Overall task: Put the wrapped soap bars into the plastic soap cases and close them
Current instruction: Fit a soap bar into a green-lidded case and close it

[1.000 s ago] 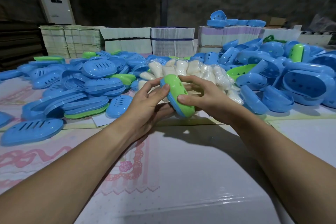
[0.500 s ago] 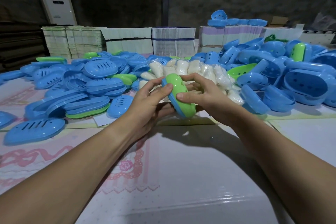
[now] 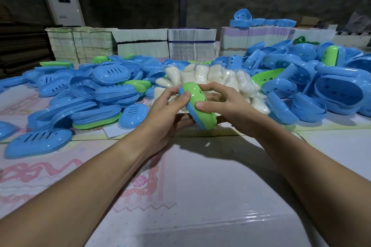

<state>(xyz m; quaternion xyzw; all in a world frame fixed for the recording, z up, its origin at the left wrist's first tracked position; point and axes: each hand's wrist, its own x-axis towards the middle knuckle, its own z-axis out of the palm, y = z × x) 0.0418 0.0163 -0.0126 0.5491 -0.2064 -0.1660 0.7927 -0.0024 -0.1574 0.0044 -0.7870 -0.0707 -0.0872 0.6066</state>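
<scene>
Both hands meet above the middle of the table on one oval plastic soap case (image 3: 197, 107), green on one half and blue on the other, held on edge and tilted. The left hand (image 3: 170, 109) curls round its left, blue side with the thumb laid on the seam; the right hand (image 3: 224, 104) grips the green half, thumb pressed flat on the shell, fingers arched over the far rim. The two halves look joined along the seam, so this case seems closed or at its last squeeze; whether a bar sits inside cannot be seen.

Just beyond the hands lies a heap of cream soap bars in clear plastic wrap (image 3: 210, 76), many still unpacked. To the left spreads a pile of flat blue slotted lids (image 3: 84, 102) with a few green ones; to the right, a mound of deep blue case bottoms (image 3: 321, 88). Far behind stand bundled stacks of flat cardboard (image 3: 190, 42). No group of finished cases can be picked out, so most of the job appears to remain, on the pink-patterned table covering (image 3: 140, 186)
</scene>
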